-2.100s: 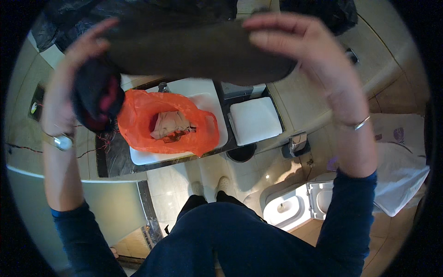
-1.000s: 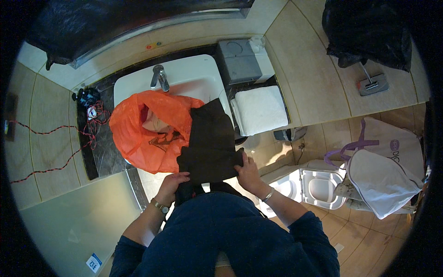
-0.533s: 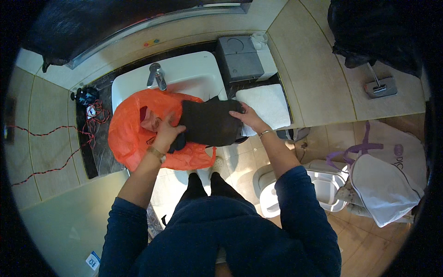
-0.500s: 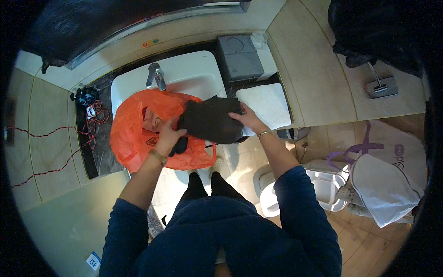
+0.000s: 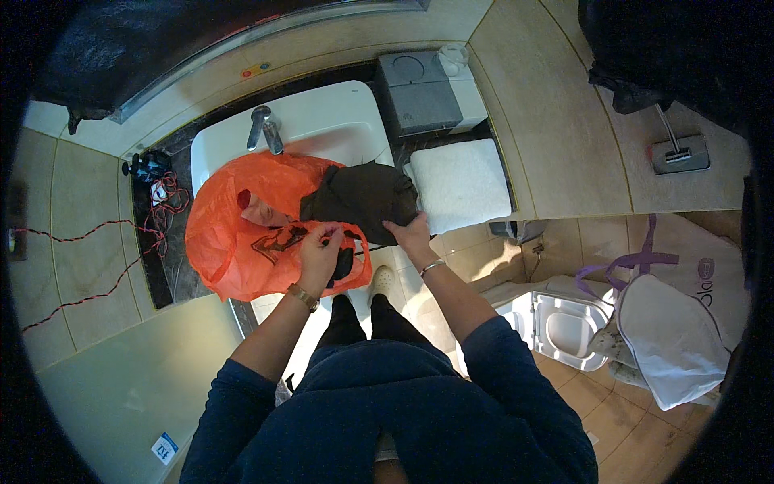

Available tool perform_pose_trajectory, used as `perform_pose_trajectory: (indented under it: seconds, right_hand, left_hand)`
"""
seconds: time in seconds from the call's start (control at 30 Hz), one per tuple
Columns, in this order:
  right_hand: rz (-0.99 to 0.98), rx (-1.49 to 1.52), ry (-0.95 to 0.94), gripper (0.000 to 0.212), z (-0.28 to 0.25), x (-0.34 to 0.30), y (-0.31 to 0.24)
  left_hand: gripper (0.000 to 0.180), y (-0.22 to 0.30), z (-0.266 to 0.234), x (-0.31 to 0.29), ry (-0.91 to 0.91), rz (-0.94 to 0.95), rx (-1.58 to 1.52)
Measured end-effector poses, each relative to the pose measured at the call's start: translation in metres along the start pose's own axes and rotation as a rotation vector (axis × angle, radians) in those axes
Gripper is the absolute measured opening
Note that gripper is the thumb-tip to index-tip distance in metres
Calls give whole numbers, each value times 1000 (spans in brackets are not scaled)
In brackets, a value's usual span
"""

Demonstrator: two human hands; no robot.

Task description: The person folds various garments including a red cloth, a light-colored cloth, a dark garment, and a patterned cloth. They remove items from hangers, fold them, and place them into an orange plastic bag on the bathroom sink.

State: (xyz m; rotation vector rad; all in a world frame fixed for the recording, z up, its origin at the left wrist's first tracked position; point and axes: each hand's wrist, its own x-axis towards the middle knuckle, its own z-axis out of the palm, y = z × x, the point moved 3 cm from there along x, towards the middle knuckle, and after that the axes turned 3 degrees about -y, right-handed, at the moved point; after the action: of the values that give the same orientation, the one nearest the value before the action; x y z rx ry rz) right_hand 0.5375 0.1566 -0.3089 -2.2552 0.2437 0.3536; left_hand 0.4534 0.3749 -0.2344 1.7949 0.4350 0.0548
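A red-orange plastic bag [image 5: 226, 230] lies over the sink's front edge. My left hand [image 5: 319, 256] pinches the bag's near rim. Beside that hand, a small black item [image 5: 345, 266] hangs at the bag's mouth. A folded dark cloth [image 5: 363, 198], its exact kind unclear, reaches from the bag's opening toward the right. My right hand [image 5: 411, 238] grips this cloth at its near right corner, thumb on top and the other fingers partly hidden. Inside the bag shows something pinkish [image 5: 262, 211] that I cannot make out.
The white sink [image 5: 322, 113] has a chrome tap [image 5: 264, 129]. Right of it are a grey box [image 5: 418, 95] and a folded white towel [image 5: 459, 187]. A red-black cord [image 5: 165, 211] lies at the left. A lidded bin [image 5: 568, 329] and white bags [image 5: 673, 335] stand at the right.
My left hand has moved right and nearer to me, onto the bag's rim. My right hand has shifted to the cloth's near corner. The bag's near side is pulled up beside the cloth.
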Motion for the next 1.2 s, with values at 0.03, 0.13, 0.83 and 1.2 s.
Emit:
perform_pose_trajectory:
  seconds: [0.03, 0.13, 0.83, 1.2]
  right_hand:
    - [10, -41, 10, 78, -3, -1, -6]
    - [338, 205, -267, 56, -16, -1, -21]
    - [210, 1315, -546, 36, -115, -142, -52]
    - [366, 1454, -719, 43, -108, -137, -80]
  left_hand:
    - [16, 1, 0, 0, 8, -28, -16]
    - [19, -8, 7, -9, -60, -293, -332]
    - [29, 61, 90, -53, -362, -708, -1056]
    - [34, 138, 7, -111, -327, -477, -772]
